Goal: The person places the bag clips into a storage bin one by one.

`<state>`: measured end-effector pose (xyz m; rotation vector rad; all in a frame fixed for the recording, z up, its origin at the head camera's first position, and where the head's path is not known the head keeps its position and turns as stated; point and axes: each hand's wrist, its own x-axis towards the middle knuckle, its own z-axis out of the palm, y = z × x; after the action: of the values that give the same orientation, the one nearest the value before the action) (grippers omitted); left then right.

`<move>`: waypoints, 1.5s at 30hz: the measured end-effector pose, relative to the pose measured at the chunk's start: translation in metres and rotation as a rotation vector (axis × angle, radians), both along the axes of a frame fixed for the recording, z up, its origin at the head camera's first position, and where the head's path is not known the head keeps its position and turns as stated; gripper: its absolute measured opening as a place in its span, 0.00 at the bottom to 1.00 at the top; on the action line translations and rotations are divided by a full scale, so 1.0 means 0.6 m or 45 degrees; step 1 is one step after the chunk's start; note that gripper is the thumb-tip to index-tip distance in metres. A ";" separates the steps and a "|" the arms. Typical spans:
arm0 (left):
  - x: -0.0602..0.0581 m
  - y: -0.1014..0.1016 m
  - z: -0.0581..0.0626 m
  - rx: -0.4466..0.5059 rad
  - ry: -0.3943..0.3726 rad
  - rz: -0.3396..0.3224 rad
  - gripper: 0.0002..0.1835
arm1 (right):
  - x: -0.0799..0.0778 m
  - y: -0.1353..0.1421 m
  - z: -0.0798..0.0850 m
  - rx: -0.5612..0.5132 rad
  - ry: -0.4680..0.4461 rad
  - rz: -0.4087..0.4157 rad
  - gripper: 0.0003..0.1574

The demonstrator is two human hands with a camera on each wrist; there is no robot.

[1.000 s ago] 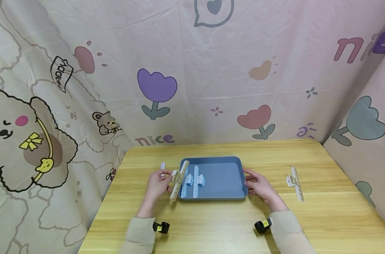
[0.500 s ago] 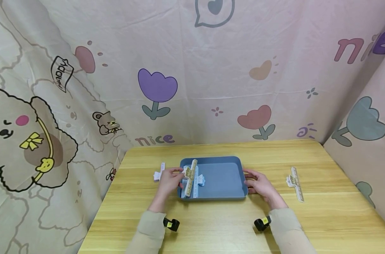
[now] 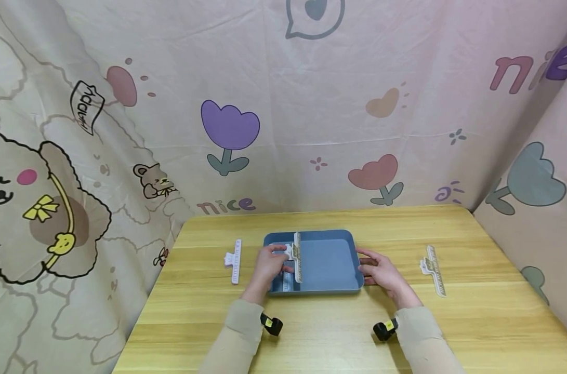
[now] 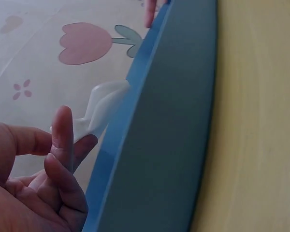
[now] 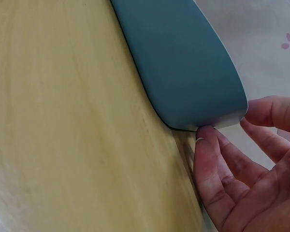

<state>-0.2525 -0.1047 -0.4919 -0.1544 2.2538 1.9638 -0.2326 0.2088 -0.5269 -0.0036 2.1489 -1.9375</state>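
Observation:
My left hand [image 3: 268,269] pinches a clear ruler clip with gold print [image 3: 298,265], holding it over the left half of a blue-grey tray [image 3: 332,265]. In the left wrist view, the clip's white handle [image 4: 104,104] shows between thumb and fingers. Beneath that hand, light-blue ruler clips [image 3: 287,281] lie in the tray's left part, mostly hidden. At the tray's right end my right hand [image 3: 382,274] holds the wall. The right wrist view shows its fingertips [image 5: 208,140] against the tray's rim and lower edge.
A pale lilac ruler clip [image 3: 236,262] lies left of the tray on the wooden table [image 3: 325,332]. Another clear ruler clip with gold print [image 3: 435,271] lies to the right. A printed curtain [image 3: 292,187] hangs behind the table and along both sides.
My left hand has carried the gold-printed ruler clip rightward, from the tray's left edge to above its inside. The lilac ruler clip on the left is now uncovered. My right hand stays put.

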 end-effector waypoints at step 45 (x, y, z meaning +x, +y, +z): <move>0.027 -0.093 0.030 -0.257 0.259 0.127 0.13 | -0.001 -0.001 -0.003 -0.042 -0.014 -0.014 0.37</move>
<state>-0.2366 -0.1605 -0.4739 -0.0949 2.6219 1.8711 -0.2334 0.2081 -0.5285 0.0128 2.1147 -1.9741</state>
